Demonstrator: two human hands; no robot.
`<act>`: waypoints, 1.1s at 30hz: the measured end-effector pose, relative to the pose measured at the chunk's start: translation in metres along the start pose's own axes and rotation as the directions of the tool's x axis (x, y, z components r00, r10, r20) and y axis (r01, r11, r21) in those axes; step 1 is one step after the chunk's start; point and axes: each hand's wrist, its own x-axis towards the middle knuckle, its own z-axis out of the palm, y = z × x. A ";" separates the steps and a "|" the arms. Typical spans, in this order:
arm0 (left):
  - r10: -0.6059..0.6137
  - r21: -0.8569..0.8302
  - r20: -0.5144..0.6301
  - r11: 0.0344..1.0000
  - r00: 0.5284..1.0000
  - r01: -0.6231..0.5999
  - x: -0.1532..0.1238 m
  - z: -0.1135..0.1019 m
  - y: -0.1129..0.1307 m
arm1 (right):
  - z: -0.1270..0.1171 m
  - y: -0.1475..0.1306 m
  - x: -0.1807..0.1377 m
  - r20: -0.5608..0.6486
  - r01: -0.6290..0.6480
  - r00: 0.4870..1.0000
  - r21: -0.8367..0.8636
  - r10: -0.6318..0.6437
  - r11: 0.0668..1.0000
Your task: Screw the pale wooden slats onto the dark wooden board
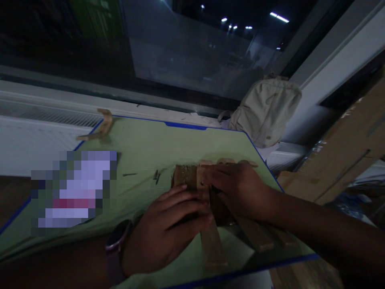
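Observation:
A bent wooden piece (214, 245) with a small hole near its far end lies over a brown, shiny-wrapped block (184, 175) on the green tabletop. Across the strip rest the fingers of my left hand (171, 224), closed over it and holding it against the block. My right hand (240, 186) is curled, its fingertips touching the wood beside the hole. A small dark shape shows under those fingers, too hidden to name. Two more wooden pieces, one nearer (255, 237) and one farther right (284, 237), lie partly beneath my right hand and forearm.
Several small dark screws or pins (157, 176) lie left of the block. Another bent wooden piece (104, 127) stands at the table's far left corner. A pixelated item (87, 176) lies on the left. Beyond are a beige backpack (269, 108), window and cardboard (343, 160).

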 end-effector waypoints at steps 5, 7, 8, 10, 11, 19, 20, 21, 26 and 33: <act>0.006 0.061 -0.016 0.998 1.000 -0.005 0.004 0.001 0.000 | 0.004 0.002 0.000 -0.035 0.041 0.999 0.006 -0.041 0.999; 0.002 0.085 -0.029 0.996 1.000 0.001 0.006 0.001 0.002 | 0.005 0.004 -0.001 -0.053 0.042 0.998 0.026 -0.041 0.999; -0.001 0.092 -0.038 0.996 0.999 0.004 0.007 0.002 0.002 | 0.006 0.006 -0.001 -0.058 0.038 0.998 0.043 -0.035 0.998; -0.012 0.091 -0.059 0.996 0.998 0.018 0.009 0.002 0.003 | 0.008 0.008 -0.001 -0.060 0.022 0.998 0.093 -0.017 0.995; -0.021 0.085 -0.062 0.996 0.998 0.027 0.010 0.003 0.004 | 0.009 0.009 -0.001 -0.060 0.014 0.998 0.120 -0.007 0.993; -0.021 0.059 -0.090 0.998 0.996 0.026 0.011 0.007 0.003 | 0.008 0.006 0.000 -0.029 0.054 0.998 0.082 -0.052 0.995; -0.016 0.063 -0.083 0.998 0.996 0.021 0.011 0.006 0.003 | 0.008 0.005 0.000 -0.011 0.062 0.998 0.063 -0.062 0.996; -0.009 0.071 -0.081 0.997 0.997 0.015 0.011 0.006 0.003 | 0.007 0.004 0.001 0.011 0.062 0.998 0.051 -0.063 0.997; 0.050 0.139 -0.059 0.989 0.997 -0.042 0.008 0.008 0.002 | 0.005 0.003 0.005 0.117 0.018 0.993 0.042 -0.022 0.999; 0.027 0.296 0.073 0.954 0.997 -0.048 0.013 0.010 0.011 | 0.006 0.006 0.008 0.130 0.017 0.991 0.057 -0.024 0.998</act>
